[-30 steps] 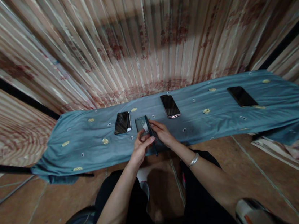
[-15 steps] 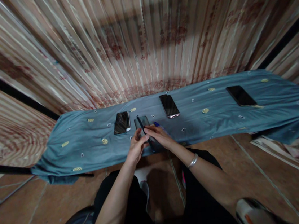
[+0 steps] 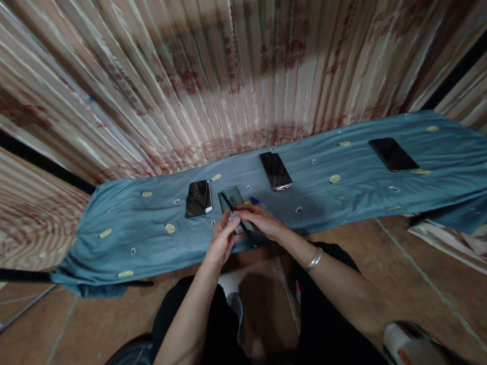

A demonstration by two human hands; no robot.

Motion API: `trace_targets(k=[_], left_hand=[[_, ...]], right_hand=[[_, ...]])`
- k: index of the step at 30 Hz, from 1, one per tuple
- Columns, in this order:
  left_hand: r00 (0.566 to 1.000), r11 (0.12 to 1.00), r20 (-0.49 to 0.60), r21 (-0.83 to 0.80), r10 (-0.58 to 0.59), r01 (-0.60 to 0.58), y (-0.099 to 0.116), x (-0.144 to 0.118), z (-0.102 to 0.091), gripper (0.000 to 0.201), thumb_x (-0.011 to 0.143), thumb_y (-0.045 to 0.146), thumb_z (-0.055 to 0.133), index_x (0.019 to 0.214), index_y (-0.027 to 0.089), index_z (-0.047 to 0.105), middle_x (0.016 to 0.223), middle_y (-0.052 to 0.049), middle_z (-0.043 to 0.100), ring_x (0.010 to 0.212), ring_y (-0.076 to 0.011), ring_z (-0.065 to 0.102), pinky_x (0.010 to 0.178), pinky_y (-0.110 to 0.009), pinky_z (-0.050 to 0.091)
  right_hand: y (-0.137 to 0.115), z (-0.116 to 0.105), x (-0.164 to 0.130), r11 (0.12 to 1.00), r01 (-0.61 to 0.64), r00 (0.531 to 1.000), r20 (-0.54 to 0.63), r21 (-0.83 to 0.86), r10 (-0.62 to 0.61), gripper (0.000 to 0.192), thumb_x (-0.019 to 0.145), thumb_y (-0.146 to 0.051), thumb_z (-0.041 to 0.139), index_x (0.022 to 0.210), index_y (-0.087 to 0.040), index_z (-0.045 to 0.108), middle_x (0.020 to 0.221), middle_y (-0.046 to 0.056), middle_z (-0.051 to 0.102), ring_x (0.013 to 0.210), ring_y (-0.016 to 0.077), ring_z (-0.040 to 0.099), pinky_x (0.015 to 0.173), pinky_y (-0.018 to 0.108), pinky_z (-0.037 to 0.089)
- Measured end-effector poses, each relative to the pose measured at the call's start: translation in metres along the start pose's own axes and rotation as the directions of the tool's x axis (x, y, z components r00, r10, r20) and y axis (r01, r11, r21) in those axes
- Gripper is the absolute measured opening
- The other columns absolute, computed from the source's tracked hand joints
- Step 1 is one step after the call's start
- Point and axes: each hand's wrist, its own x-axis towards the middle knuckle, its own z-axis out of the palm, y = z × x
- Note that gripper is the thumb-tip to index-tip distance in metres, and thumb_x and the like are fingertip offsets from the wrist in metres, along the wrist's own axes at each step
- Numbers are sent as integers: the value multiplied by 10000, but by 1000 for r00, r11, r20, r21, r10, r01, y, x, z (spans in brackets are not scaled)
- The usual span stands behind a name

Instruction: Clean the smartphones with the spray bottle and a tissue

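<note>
A dark phone (image 3: 247,233), turned on edge so only its thin side shows, is held between both hands just above the cloth. My left hand (image 3: 222,236) is closed on it from the left, thumb against its side. From the right, my right hand (image 3: 260,218) grips it too, fingertips meeting over its upper part. Below lies a see-through phone case (image 3: 235,195), partly hidden by the hands. A blue object (image 3: 255,201), perhaps a pen, lies just beyond my right fingers. Left of the hands rest two overlapping phones (image 3: 197,199), the lower one white-edged.
More dark phones (image 3: 276,171) lie stacked beyond my right hand, and another phone (image 3: 393,154) is farther right. A blue-green patterned cloth (image 3: 343,200) covers the narrow table. A striped curtain (image 3: 228,60) hangs behind it, with black poles at both sides.
The held phone has tilted slightly, its lower end shifting right and its upper end left. Both hands stay on it in nearly the same place.
</note>
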Motion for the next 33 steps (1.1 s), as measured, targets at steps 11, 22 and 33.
trace_targets(k=[11,22,33], left_hand=[[998,999,-44,-5,-42,42,3,8,-4,491,515,498,855,818,167,658,756,-23,678,713,-154,638,561,-222,502],[991,1000,-131,26,-12,15,13,5,-12,410,527,472,846,741,162,686,690,-18,681,648,-141,611,569,-243,442],[989,999,-148,-41,24,-31,22,5,-25,499,528,515,846,838,174,656,999,-108,746,1092,-292,654,765,-332,512]], right_hand=[[-4,1,-4,998,46,994,102,-41,-42,468,762,-473,630,1091,-162,746,1122,81,755,1125,271,653,1069,427,427],[-7,1,-4,994,57,973,227,-92,-35,470,795,-530,625,1097,-191,745,1165,68,742,1205,261,614,1127,443,383],[-2,-4,-16,992,56,926,378,-112,-9,507,802,-502,653,1150,-139,717,1168,87,721,1106,293,643,1006,421,466]])
